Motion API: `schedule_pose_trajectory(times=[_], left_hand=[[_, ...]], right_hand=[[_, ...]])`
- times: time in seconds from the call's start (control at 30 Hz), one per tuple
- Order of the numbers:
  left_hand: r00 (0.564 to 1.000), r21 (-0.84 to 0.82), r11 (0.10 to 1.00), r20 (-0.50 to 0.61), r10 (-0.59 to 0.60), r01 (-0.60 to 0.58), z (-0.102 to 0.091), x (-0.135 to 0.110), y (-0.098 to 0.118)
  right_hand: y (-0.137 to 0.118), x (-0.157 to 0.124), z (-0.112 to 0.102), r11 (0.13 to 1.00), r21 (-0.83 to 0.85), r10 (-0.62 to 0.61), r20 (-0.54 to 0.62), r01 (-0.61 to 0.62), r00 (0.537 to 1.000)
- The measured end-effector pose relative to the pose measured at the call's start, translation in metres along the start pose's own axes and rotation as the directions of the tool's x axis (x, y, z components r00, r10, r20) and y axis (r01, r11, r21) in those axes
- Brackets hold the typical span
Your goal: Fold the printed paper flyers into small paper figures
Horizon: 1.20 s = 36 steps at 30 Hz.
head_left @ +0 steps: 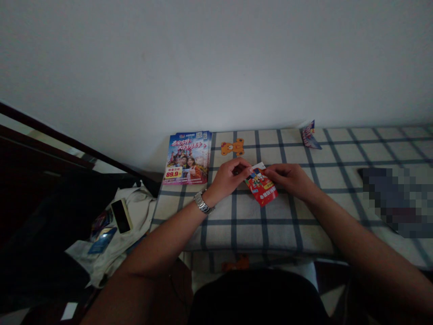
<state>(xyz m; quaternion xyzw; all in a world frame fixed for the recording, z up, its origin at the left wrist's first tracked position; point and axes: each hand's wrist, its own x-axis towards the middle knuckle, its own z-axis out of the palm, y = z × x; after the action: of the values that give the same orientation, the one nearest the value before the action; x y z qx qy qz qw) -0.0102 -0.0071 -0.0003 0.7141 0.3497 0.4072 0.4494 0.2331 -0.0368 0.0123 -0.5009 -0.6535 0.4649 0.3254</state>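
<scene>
A red printed flyer [264, 192], small and partly folded, is held over the checked tablecloth [221, 234]. My left hand [232, 177], with a metal watch [203, 202] on its wrist, pinches the flyer's upper left edge between thumb and fingers. Across from it, my right hand [287, 177] pinches the upper right edge. The flyer's lower corner hangs toward me, and a white strip shows along its top. A stack of blue and pink flyers [187, 158] lies to the left, near the wall.
Against the wall stands a folded paper piece [310, 135]. A dark object [392, 198], partly pixelated, lies at the right. Left of the table are a phone [121, 215] and white bags or papers [140, 210]. A bear print [233, 147] decorates the cloth.
</scene>
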Motion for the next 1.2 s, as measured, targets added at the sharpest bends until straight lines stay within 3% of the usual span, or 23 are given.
schedule_pose_trajectory(times=[0.4, 0.73, 1.2], left_hand=[[0.998, 0.057, 0.998, 0.052, 0.021, -0.024, -0.0009, -0.0012, 0.0035], [0.988, 0.085, 0.995, 0.152, 0.031, -0.044, 0.0052, -0.0038, 0.0068], [0.992, 0.153, 0.987, 0.118, 0.041, -0.059, 0.0064, -0.0029, 0.0071]], right_hand=[[-0.0011, -0.0007, -0.0013, 0.999, -0.036, -0.017, 0.036, 0.019, 0.999], [0.0024, -0.0012, 0.0035, 0.999, -0.036, 0.007, 0.177, -0.001, 0.984], [0.0063, 0.0003, 0.0044, 0.997, -0.073, -0.02, 0.194, 0.035, 0.981]])
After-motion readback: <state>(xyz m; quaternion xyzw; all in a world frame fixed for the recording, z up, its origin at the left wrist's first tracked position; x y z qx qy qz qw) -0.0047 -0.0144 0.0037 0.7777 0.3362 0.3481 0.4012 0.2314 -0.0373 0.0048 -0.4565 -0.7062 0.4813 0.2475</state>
